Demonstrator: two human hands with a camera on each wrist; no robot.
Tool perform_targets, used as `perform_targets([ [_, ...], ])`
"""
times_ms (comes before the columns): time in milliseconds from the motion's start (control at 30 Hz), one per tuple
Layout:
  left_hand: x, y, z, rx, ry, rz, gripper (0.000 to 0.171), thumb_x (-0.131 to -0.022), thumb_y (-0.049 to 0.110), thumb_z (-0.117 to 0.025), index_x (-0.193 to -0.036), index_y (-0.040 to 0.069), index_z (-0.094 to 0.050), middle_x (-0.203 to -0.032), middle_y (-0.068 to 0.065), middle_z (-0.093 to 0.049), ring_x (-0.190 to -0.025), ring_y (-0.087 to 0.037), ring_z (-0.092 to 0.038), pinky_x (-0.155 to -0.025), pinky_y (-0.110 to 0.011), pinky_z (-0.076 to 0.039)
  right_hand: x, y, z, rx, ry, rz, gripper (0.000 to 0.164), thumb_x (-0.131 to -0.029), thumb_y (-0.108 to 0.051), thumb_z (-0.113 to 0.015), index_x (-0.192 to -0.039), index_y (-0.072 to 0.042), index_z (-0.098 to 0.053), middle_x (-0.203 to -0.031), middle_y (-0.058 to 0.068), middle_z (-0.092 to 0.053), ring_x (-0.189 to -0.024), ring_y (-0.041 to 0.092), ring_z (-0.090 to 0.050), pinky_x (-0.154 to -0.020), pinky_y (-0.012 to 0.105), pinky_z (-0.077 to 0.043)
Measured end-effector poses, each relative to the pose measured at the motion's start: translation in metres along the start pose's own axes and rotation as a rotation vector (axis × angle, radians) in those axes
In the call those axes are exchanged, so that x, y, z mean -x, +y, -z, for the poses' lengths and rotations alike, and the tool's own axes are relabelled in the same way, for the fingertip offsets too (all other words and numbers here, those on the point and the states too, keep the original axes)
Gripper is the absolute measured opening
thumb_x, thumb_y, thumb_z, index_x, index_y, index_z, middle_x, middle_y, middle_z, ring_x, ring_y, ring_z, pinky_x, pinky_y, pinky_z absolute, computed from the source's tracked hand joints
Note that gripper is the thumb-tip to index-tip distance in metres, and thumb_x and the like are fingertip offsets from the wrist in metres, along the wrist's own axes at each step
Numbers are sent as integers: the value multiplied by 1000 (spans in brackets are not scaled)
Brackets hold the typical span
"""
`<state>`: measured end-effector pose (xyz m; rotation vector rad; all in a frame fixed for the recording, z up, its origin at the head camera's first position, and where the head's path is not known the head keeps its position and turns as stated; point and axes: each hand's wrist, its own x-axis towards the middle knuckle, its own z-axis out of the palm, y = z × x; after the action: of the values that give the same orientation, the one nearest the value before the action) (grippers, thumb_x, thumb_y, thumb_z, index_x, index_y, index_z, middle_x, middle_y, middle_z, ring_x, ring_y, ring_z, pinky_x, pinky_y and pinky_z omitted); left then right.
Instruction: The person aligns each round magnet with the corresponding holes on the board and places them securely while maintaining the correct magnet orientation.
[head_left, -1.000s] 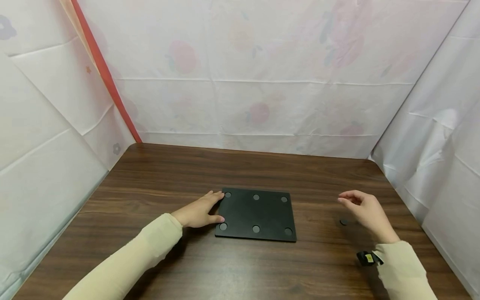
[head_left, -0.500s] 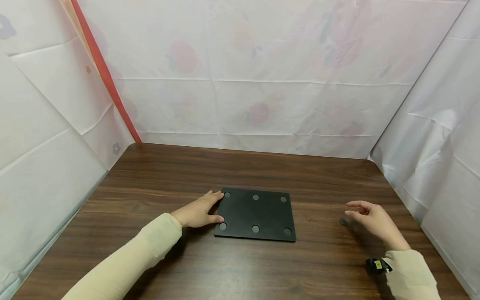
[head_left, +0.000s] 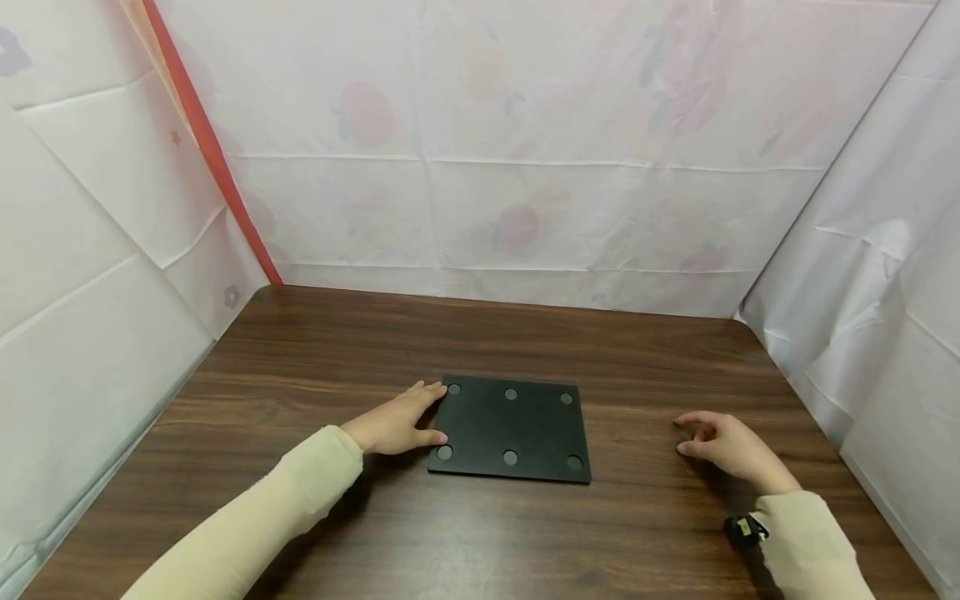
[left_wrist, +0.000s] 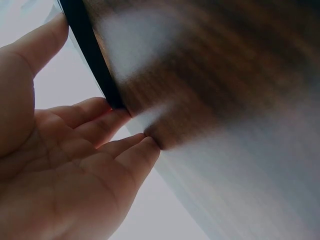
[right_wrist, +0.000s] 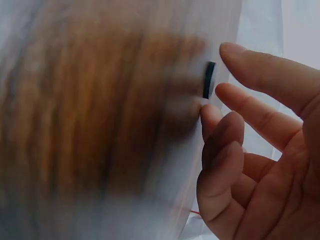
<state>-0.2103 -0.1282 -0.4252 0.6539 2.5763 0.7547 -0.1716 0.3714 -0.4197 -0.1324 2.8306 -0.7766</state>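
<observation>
My left hand (head_left: pixel 393 423) lies spread at the left edge of a flat black rectangular plate (head_left: pixel 517 427). Its thumb and fingertips touch that edge, and in the left wrist view the fingers reach along the plate's dark side (left_wrist: pixel 95 60). Several round grey discs sit in the plate near its long sides. At the right, my right hand (head_left: pixel 731 450) is low over the table, thumb and forefinger parted around a small dark disc (right_wrist: pixel 209 80). In the right wrist view the disc lies on the table at the fingertips, with the other fingers curled. The head view mostly hides it behind the thumb.
The brown wood-grain table (head_left: pixel 480 533) carries the plate at its middle. White printed cloth (head_left: pixel 480 217) hangs behind it and along both sides, with a red strip (head_left: pixel 213 150) at the back left. A black wrist device (head_left: pixel 744 528) sits at the right sleeve.
My right hand first drew back to the right and down, then came left onto the small disc, covering most of it. The left hand and plate have stayed put.
</observation>
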Motion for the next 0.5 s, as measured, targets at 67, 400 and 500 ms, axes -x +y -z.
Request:
perform_targets([
  [67,0,0,0,-2,1,-4,80,-93,36,-68,-155,5,-27,-164,-12,-18,-153,-37,-8,-120,-57,-18,0,-1,-1,10,-8,3,46,-88,-24,-72,-127,-3,-61,-74,1,-56,-62,11,-47,-61,27,-37],
  [400,0,0,0,3,5,-16,80,-93,34,-68,-154,4,-27,-163,-13,-19,-152,-38,-9,-120,-57,-18,-1,-6,-2,61,20,9,33,-87,-22,-73,-115,-6,-67,-73,0,-56,-61,11,-46,-58,28,-36],
  [500,0,0,0,4,5,-19,80,-93,34,-68,-154,4,-27,-163,-13,-19,-152,-38,-9,-120,-57,-18,-1,-7,-1,77,34,15,29,-87,-22,-73,-110,-6,-67,-74,0,-56,-62,12,-46,-59,29,-36],
])
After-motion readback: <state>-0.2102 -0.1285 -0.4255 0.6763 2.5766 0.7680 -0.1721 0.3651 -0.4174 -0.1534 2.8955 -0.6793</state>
